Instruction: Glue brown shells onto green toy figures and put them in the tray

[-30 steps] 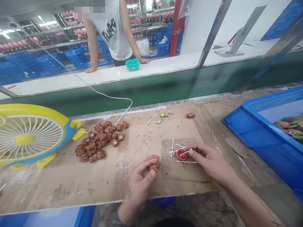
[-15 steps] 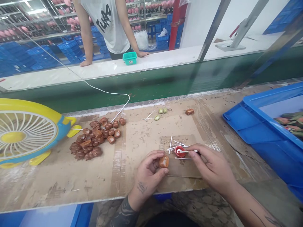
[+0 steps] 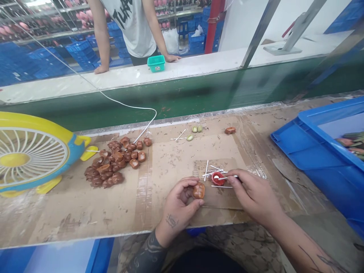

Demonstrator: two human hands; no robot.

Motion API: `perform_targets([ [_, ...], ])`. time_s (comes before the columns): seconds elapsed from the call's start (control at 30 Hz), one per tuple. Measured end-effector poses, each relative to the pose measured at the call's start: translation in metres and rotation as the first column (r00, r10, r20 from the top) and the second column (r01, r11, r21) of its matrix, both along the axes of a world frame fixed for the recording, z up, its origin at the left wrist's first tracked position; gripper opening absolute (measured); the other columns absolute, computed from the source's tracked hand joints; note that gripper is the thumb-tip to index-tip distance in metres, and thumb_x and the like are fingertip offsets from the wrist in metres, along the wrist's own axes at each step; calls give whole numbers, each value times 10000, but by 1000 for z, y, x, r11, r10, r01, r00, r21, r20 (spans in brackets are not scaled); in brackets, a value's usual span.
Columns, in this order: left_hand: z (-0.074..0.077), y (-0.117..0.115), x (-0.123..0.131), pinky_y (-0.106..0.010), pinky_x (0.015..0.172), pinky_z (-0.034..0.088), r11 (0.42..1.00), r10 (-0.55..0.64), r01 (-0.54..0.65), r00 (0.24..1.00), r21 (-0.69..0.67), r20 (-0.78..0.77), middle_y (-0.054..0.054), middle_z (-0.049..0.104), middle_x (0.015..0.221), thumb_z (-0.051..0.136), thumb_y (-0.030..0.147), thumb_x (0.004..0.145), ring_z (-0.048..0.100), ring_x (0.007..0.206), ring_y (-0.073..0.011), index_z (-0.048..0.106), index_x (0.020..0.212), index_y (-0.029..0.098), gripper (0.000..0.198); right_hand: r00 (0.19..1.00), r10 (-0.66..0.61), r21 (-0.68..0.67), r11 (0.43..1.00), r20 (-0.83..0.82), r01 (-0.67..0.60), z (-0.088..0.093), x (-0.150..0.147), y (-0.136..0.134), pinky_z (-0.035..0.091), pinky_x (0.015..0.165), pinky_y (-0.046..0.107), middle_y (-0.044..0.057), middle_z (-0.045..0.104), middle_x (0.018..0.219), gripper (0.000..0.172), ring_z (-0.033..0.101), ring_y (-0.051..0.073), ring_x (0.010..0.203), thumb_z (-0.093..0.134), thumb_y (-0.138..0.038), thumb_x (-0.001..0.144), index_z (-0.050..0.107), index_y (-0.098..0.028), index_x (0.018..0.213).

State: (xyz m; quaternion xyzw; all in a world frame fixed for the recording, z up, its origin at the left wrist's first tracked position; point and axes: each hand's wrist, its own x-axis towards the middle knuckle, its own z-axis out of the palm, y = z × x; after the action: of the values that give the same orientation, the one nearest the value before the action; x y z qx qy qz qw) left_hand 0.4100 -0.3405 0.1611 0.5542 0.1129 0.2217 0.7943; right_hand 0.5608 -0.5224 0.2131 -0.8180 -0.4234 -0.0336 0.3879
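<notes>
My left hand (image 3: 179, 206) pinches a small brown piece (image 3: 198, 190) between thumb and fingers, just above the cardboard-covered bench (image 3: 113, 212). My right hand (image 3: 254, 197) holds a white cotton swab (image 3: 226, 177) with its tip dipped in a small red cap (image 3: 218, 178). Several loose swabs (image 3: 206, 170) lie around the cap on a small cardboard patch. A pile of brown pieces (image 3: 115, 163) sits to the left of my hands.
A yellow and blue fan (image 3: 31, 153) stands at far left with a white cable (image 3: 127, 108). A blue crate (image 3: 327, 151) sits at right. A few green bits (image 3: 195, 131) and one brown piece (image 3: 230, 130) lie farther back. Another person (image 3: 131, 30) leans on the far counter by a teal basket (image 3: 156, 63).
My left hand brought the brown piece closer to the red cap and turned it. My right hand shifted the swab so its tip rests in the cap.
</notes>
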Motion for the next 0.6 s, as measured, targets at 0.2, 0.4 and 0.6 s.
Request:
perform_targets([
  [0.2, 1, 1, 0, -248, 969, 564, 999, -38, 38, 999, 16, 22, -70, 667, 1272, 862, 63, 772, 656, 1188, -185, 758, 1149, 286, 449, 961, -120, 158, 974, -251, 163, 5, -13, -1, 514, 686, 233, -19, 726, 811, 147, 682, 138, 740, 568, -335, 1046, 686, -257, 1006],
  [0.4, 3, 1, 0, -269, 987, 571, 996, -66, 63, 997, 65, 41, -65, 655, 1284, 835, 50, 796, 645, 1213, -196, 757, 1171, 310, 463, 814, 154, 307, 951, -560, 31, 8, -38, 16, 522, 692, 199, -32, 675, 792, 176, 637, 115, 732, 558, -371, 1058, 685, -267, 995],
  [0.6, 1, 1, -1, -275, 987, 573, 993, -80, 76, 996, 95, 46, -67, 646, 1299, 829, 38, 800, 642, 1220, -200, 749, 1191, 315, 486, 812, 144, 193, 980, -566, -39, -5, -40, 19, 473, 713, 239, -29, 649, 816, 214, 609, 128, 766, 516, -384, 1078, 661, -256, 985],
])
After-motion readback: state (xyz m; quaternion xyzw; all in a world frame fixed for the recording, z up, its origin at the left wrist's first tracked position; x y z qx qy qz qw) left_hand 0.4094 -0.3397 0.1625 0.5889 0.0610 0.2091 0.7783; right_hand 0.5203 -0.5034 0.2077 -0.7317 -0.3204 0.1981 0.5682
